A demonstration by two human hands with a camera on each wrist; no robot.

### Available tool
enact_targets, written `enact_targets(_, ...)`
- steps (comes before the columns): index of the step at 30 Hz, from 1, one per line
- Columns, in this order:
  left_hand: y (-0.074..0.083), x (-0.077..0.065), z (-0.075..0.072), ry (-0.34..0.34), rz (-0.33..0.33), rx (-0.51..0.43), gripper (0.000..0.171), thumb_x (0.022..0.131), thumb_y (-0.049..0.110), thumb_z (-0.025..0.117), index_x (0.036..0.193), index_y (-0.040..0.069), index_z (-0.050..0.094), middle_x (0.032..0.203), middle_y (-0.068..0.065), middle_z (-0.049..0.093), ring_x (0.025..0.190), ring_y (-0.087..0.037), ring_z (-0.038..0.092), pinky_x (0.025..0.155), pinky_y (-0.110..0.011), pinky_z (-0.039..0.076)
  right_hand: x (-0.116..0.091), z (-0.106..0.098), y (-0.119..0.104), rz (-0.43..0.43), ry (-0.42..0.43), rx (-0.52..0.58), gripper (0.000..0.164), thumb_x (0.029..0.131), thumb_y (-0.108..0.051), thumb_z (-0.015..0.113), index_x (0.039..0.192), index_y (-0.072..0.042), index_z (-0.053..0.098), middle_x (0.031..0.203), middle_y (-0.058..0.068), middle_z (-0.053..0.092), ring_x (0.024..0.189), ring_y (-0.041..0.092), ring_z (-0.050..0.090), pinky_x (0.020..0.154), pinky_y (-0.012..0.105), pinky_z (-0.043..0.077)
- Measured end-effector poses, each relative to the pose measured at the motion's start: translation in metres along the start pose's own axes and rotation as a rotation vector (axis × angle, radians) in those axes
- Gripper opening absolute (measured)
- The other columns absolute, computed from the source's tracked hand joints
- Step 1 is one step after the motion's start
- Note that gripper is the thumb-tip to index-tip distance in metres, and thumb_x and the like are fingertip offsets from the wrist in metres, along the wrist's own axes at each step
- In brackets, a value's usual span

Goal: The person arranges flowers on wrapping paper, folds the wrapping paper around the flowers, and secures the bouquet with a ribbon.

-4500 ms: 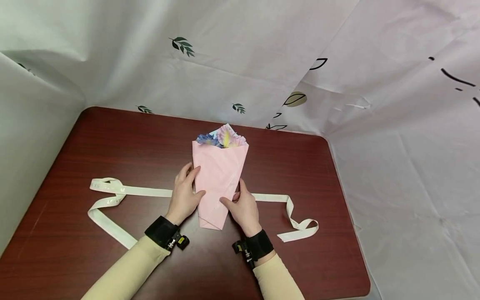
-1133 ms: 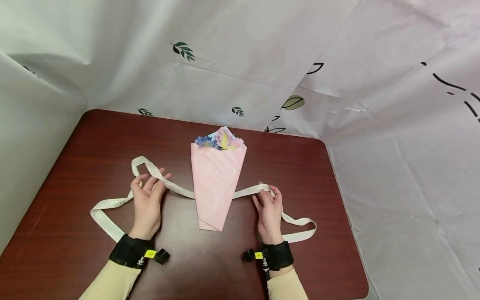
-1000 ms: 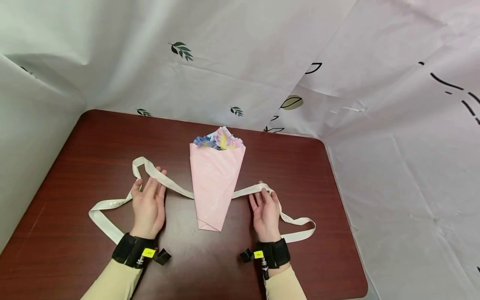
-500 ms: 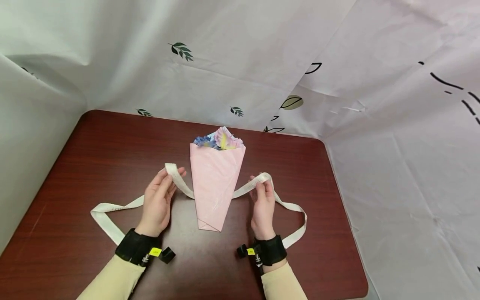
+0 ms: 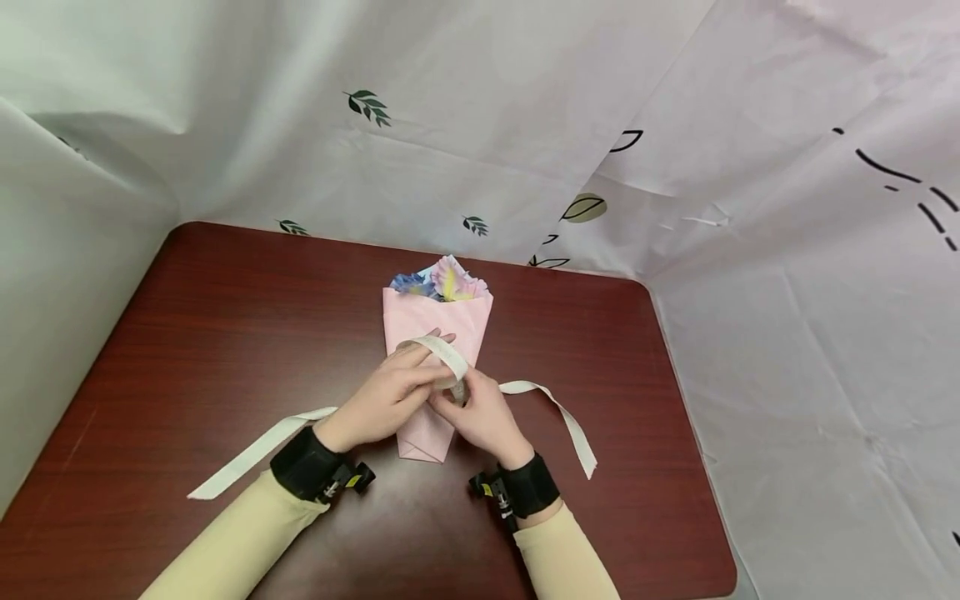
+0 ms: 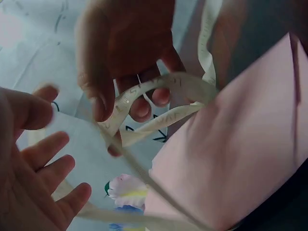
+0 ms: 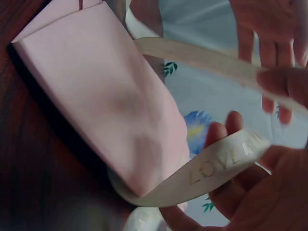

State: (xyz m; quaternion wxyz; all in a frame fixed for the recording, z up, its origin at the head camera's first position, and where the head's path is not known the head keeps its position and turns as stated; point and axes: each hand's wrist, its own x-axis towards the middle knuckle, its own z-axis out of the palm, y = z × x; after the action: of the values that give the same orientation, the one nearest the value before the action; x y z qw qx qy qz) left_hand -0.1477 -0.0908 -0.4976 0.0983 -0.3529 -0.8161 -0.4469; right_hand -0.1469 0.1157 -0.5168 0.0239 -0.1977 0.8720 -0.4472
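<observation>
A bouquet in pink wrapping paper (image 5: 401, 315) lies mid-table, with blue and pink flowers (image 5: 456, 282) showing at its far end. A cream ribbon (image 5: 442, 350) passes under it and is looped up in front, across the left fingers. My left hand (image 5: 378, 404) lies over the wrapping; the left wrist view shows its fingers (image 6: 48, 149) spread and blurred, with ribbon behind them. My right hand (image 5: 487, 421) pinches the ribbon near the bouquet's right edge. Gold "LOVE" lettering shows on the ribbon (image 7: 216, 166) in the right wrist view.
One ribbon tail (image 5: 255, 450) trails left beneath the left wrist; the other tail (image 5: 573, 429) curves over the table at right. The dark red-brown table (image 5: 247, 308) has rounded corners and meets a pale patterned curtain (image 5: 420, 150) at the back and sides.
Both hands first let go of the bouquet and lifted the ribbon from either side. Since then they have come together over the wrapping, drawing both tails inward; the bouquet stays put.
</observation>
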Motion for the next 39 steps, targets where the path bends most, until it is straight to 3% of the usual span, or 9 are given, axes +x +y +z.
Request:
enact_targets(2,-0.003,0.006,0.001,-0.041,0.052,0.088,0.042,0.094,-0.006,0.053,0.122,0.016,0.075,0.153,-0.009,0.048,0.141,-0.027,0.042,0.112,-0.047,0.032,0.001,0.001,-0.001,-0.014,-0.025,-0.009,0.047,0.093,-0.038,0.072,0.136,-0.022,0.063,0.109,-0.006,0.071,0.09,0.009,0.065,0.078,0.027,0.052)
enact_targets(6,-0.007,0.012,0.001,-0.088,0.081,0.204,0.044,0.092,-0.006,0.052,0.12,0.018,0.075,0.144,-0.005,0.057,0.141,-0.028,0.042,0.114,-0.05,0.028,0.001,0.003,-0.003,0.005,-0.025,0.007,0.035,0.097,-0.038,0.068,0.126,-0.019,0.069,0.089,-0.007,0.068,0.076,0.005,0.059,0.066,0.022,0.047)
enact_targets(10,-0.011,0.014,0.0,-0.121,0.077,0.242,0.039,0.092,-0.003,0.054,0.123,0.015,0.071,0.131,-0.003,0.064,0.141,-0.028,0.043,0.115,-0.049,0.028,0.002,0.003,-0.002,0.051,-0.009,0.057,0.027,0.103,-0.04,0.059,0.103,-0.016,0.073,0.074,-0.007,0.058,0.063,0.008,0.05,0.057,0.023,0.04)
enact_targets(16,-0.018,0.013,0.0,-0.143,0.055,0.291,0.03,0.09,0.006,0.062,0.118,0.015,0.069,0.123,0.0,0.066,0.137,-0.027,0.046,0.116,-0.048,0.028,0.004,0.004,0.0,0.089,0.01,0.114,0.036,0.105,-0.042,0.054,0.089,-0.015,0.072,0.08,-0.007,0.065,0.069,0.01,0.056,0.062,0.025,0.044)
enact_targets(19,-0.02,0.013,0.0,-0.143,0.054,0.316,0.032,0.088,0.014,0.07,0.12,0.015,0.069,0.123,0.0,0.065,0.128,-0.024,0.052,0.116,-0.043,0.03,0.004,0.004,-0.001,0.109,0.028,0.139,0.034,0.105,-0.042,0.053,0.094,-0.015,0.073,0.084,-0.006,0.068,0.071,0.009,0.057,0.064,0.025,0.045)
enact_targets(26,-0.024,0.012,-0.001,-0.108,0.084,0.353,0.05,0.082,0.025,0.084,0.128,0.015,0.067,0.099,0.002,0.062,0.102,-0.019,0.056,0.1,-0.037,0.042,0.005,0.004,0.001,0.212,0.104,0.131,0.043,0.106,-0.052,0.045,0.132,-0.022,0.06,0.067,0.0,0.06,0.048,0.009,0.039,0.047,0.024,0.031)
enact_targets(33,-0.024,0.012,0.0,-0.111,0.099,0.382,0.067,0.077,0.025,0.089,0.137,0.02,0.063,0.095,0.003,0.063,0.097,-0.017,0.056,0.09,-0.039,0.045,0.01,0.006,0.002,0.224,0.158,0.162,0.057,0.106,-0.037,0.052,0.155,-0.016,0.036,0.058,-0.003,0.043,0.044,0.007,0.034,0.045,0.023,0.027)
enact_targets(36,-0.024,0.011,0.002,-0.108,0.097,0.401,0.069,0.074,0.029,0.091,0.136,0.02,0.063,0.099,0.003,0.067,0.101,-0.019,0.057,0.093,-0.042,0.044,0.009,0.005,0.003,0.219,0.16,0.226,0.058,0.103,-0.032,0.058,0.153,-0.013,0.034,0.07,-0.002,0.057,0.045,0.006,0.035,0.045,0.022,0.028)
enact_targets(39,-0.026,0.012,0.003,-0.099,0.095,0.447,0.069,0.072,0.032,0.091,0.135,0.021,0.064,0.099,0.004,0.067,0.104,-0.021,0.057,0.094,-0.044,0.044,0.007,0.002,0.002,0.218,0.132,0.29,0.054,0.1,-0.022,0.062,0.146,-0.014,0.035,0.097,0.002,0.068,0.051,0.008,0.043,0.048,0.022,0.033)
